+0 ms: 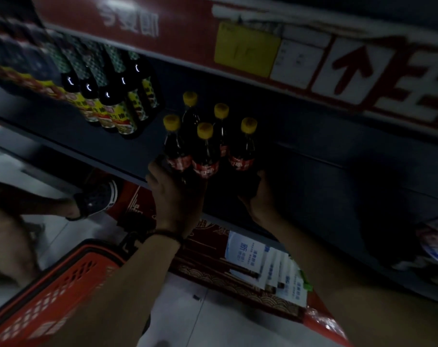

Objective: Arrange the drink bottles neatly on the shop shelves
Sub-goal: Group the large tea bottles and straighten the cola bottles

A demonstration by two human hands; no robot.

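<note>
Several dark cola bottles (205, 156) with yellow caps and red labels stand in a tight cluster on a dark shelf (313, 166). My left hand (175, 194) wraps around the lower part of the front-left bottles. My right hand (259, 194) presses against the base of the rightmost bottle (245, 151); its fingers are in shadow. The bottles' bases are hidden behind my hands.
Dark sauce bottles (107, 96) with green-patterned necks stand in a row to the left on the same shelf. A red price strip (178, 36) edges the shelf above. A red shopping basket (57, 296) sits at lower left, red boxes (238, 271) below the shelf.
</note>
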